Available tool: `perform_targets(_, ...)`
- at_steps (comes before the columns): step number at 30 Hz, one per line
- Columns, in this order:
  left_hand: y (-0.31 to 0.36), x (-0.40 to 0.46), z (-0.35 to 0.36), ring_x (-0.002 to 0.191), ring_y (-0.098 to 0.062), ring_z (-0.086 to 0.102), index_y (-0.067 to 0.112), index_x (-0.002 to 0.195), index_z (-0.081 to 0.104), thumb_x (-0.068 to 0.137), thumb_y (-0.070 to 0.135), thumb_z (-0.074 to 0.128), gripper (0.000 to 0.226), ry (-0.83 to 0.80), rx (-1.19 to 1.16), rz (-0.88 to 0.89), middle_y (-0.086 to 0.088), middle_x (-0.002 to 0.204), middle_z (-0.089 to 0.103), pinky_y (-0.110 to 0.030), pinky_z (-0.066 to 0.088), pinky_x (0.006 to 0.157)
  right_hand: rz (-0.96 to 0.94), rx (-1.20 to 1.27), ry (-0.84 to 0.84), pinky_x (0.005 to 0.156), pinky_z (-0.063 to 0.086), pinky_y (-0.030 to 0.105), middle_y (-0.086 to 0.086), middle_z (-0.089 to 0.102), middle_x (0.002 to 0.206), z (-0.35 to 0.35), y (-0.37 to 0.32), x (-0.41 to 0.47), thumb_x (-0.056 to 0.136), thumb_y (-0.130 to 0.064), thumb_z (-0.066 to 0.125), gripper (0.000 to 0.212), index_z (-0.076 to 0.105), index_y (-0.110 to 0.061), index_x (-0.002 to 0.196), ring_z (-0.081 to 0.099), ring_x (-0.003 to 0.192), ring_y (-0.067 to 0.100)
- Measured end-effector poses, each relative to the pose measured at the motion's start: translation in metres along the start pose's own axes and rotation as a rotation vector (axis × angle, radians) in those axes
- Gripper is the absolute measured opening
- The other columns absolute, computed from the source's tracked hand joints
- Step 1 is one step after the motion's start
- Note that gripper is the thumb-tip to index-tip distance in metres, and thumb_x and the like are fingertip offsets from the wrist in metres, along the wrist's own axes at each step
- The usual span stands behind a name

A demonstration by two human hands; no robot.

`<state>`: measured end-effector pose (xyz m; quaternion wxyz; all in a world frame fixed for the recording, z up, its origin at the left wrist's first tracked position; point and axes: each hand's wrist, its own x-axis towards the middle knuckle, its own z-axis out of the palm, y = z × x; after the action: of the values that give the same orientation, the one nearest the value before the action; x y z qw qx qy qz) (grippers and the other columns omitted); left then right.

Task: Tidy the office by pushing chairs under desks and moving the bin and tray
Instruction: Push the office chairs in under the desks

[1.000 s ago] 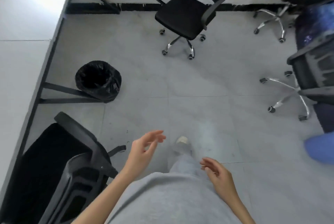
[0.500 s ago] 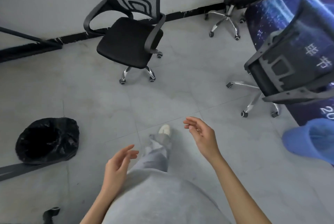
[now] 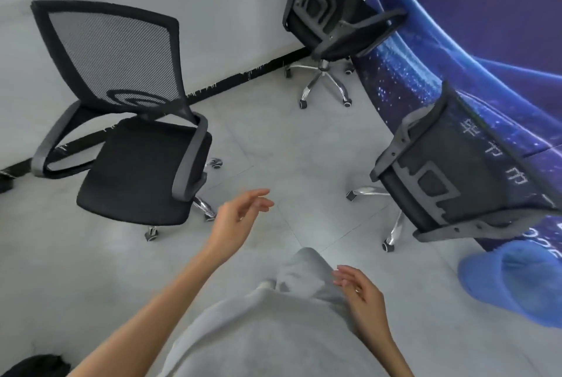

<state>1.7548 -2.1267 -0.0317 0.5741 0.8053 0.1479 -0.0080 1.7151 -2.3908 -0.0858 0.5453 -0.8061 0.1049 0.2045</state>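
Change: compared with a moment ago, the view has swung to the right. The bin, earlier in plain view on the left, is now only a dark edge [image 3: 33, 366] at 7 o'clock, and the chairs fill the picture much larger. I judge that the person has turned away from the bin and is walking toward the chairs, so a chair comes next.

Right hand: the right hand [image 3: 362, 294] hangs low at 5 o'clock, beside the grey trouser leg, fingers loosely bent, holding nothing.

Left hand: the left hand [image 3: 237, 221] is lifted near the centre, fingers relaxed and a little spread, pointing to 2 o'clock. It has also nothing in it and touches nothing.

Nearest chair on the left: the mesh-back chair [image 3: 137, 163] stands at 9 to 10 o'clock from the left hand, near but apart. Its closest armrest is just to the left of the fingers.

Chair on the right: a chair [image 3: 456, 175] seen from behind stands at 3 o'clock, against a blue printed panel [image 3: 486, 26], well apart from both hands.

Far chair: a third chair [image 3: 328, 23] stands at 1 o'clock near the wall.

Blue object: something blue and blurred [image 3: 514, 282] lies at 4 o'clock. I cannot tell what it is.

Desk and tray: not in view.
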Motion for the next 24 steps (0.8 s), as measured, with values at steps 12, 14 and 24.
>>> perform_targets(12, 0.02, 0.208, 0.029, 0.079, -0.002, 0.066, 0.031, 0.099, 0.063, 0.093, -0.002, 0.044, 0.039, 0.237, -0.155, -0.27, 0.021, 0.086, 0.071, -0.011, 0.046, 0.074, -0.159, -0.148, -0.267, 0.072, 0.047, 0.01, -0.008, 0.068, 0.093, -0.02, -0.174, 0.34, 0.091, 0.0, 0.049, 0.032, 0.059, -0.03, 0.092, 0.064, 0.08, -0.004)
perform_targets(14, 0.023, 0.229, 0.021, 0.08, -0.005, 0.066, 0.035, 0.098, 0.067, 0.093, -0.001, 0.044, 0.043, 0.324, -0.167, -0.325, 0.016, 0.09, 0.071, -0.011, 0.047, 0.075, -0.215, -0.201, -0.348, 0.07, 0.045, 0.006, -0.004, 0.068, 0.094, -0.014, -0.22, 0.398, 0.09, 0.003, 0.048, 0.028, 0.058, -0.023, 0.097, 0.063, 0.076, -0.01)
perform_targets(24, 0.04, 0.38, -0.04, 0.087, 0.003, 0.064, 0.029, 0.102, 0.06, 0.093, 0.0, 0.046, 0.034, 0.741, -0.188, -0.374, 0.018, 0.095, 0.069, -0.008, 0.046, 0.078, -0.353, -0.341, -0.572, 0.072, 0.046, 0.006, -0.007, 0.068, 0.093, 0.077, -0.352, 0.59, 0.091, -0.001, 0.05, 0.029, 0.059, -0.029, 0.096, 0.065, 0.079, -0.004)
